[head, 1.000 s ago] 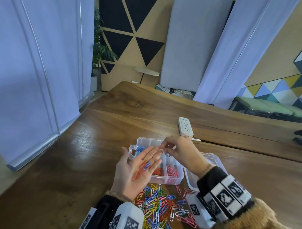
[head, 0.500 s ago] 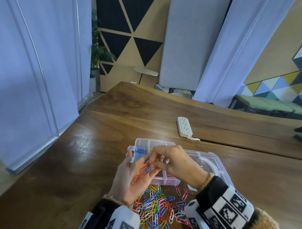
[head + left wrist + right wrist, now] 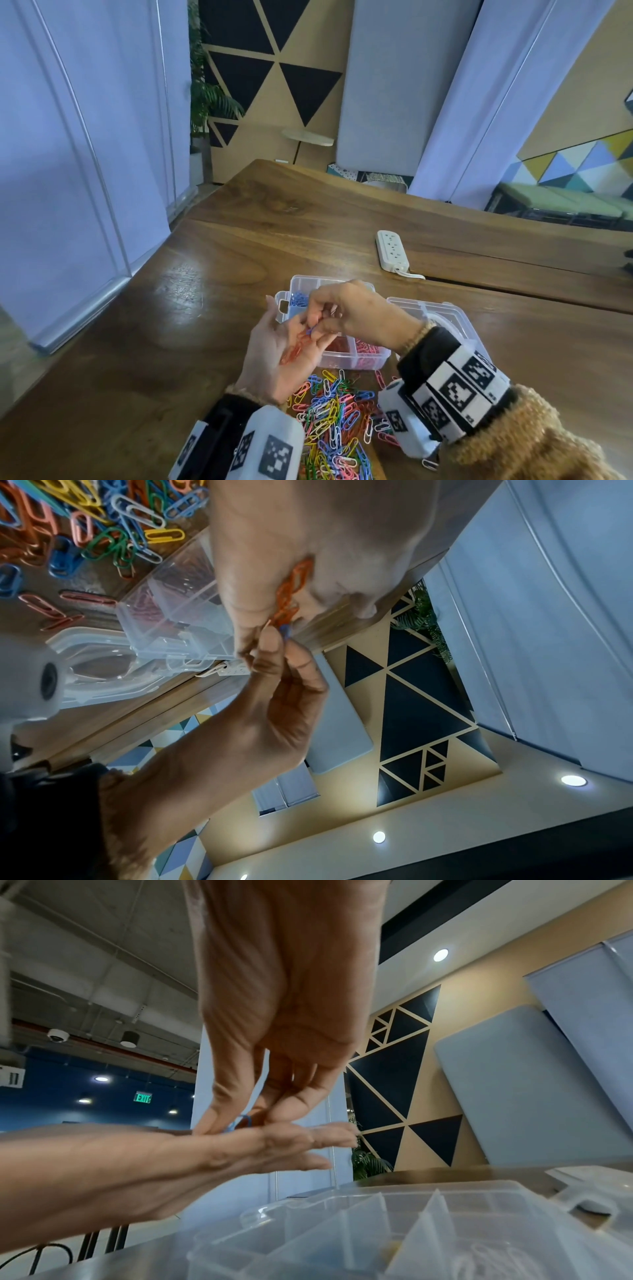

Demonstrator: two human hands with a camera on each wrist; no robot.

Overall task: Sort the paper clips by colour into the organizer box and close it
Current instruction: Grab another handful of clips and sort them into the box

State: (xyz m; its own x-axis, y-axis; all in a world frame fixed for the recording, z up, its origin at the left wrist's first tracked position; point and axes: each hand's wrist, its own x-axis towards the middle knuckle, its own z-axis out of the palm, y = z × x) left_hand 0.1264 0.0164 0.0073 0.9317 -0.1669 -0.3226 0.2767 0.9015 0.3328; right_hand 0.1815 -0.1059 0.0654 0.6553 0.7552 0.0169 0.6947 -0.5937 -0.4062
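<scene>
- The right hand (image 3: 356,315) pinches one blue paper clip (image 3: 310,330) between thumb and fingertips (image 3: 219,1118), right at the base of the left hand's fingers.
- The left hand (image 3: 281,353) lies palm up with fingers nearly straight and close together, cradling a small bunch of orange paper clips (image 3: 291,593) in its palm; their number cannot be told (they overlap).
- Both hands hover above the near-left part of the clear organizer box (image 3: 346,359), which stands on the wooden table (image 3: 171,325) with its lid (image 3: 442,311) flung open to the right.
- A second ago the right hand was raised over the box's far compartments with the blue clip lying loose on the left palm; half a second ago it had dropped to the palm, and now it has the clip pinched.
- One box, one lid. Three filled compartments show: blue clips (image 3: 298,301) at far left, orange and pink ones at the near edge.
- The mixed pile of paper clips (image 3: 335,421) lies on the table just in front of the box, far too many to count.
- One white power strip (image 3: 392,250) lies beyond the box, well apart.
</scene>
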